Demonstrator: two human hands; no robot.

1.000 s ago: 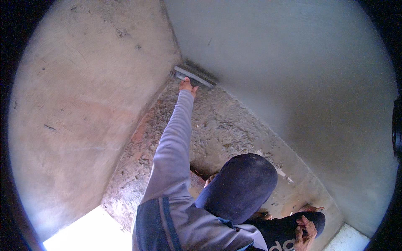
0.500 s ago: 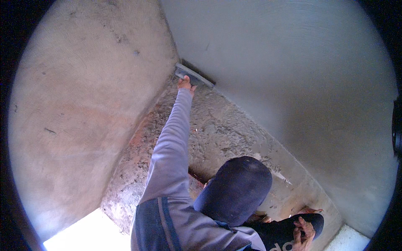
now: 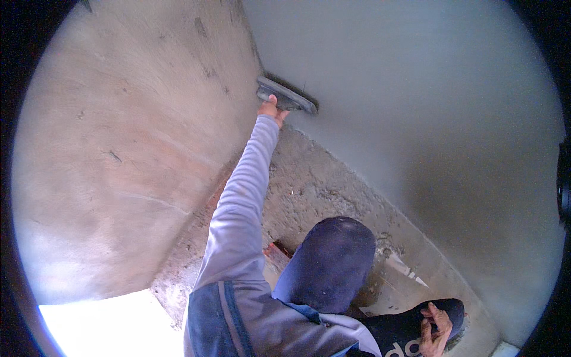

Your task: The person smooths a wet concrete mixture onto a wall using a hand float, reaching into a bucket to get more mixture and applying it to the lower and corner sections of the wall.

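My left arm, in a light purple sleeve, reaches far out toward the corner of two walls. At its end my left hand (image 3: 273,110) is closed around the handle side of a long grey plastering float (image 3: 288,96). The float's face is turned to the smooth grey wall (image 3: 369,89), just above the floor; whether it touches the wall is hard to tell. My right hand (image 3: 436,331) lies loosely on my right knee, fingers apart, with nothing visible in it. My raised left knee (image 3: 327,262), in dark blue cloth, is in the lower middle.
A brownish wall (image 3: 131,149) rises at the left. Between the walls lies a rough, dirty floor (image 3: 309,160). A reddish object (image 3: 276,250) shows beside my left knee, partly hidden. A white, pointed object (image 3: 407,269) lies right of that knee. Bright light comes in at the lower left.
My left hand has moved the float up and slightly right, off the wall's foot and higher on the grey wall. The view has shifted a little. My right hand stays on the knee.
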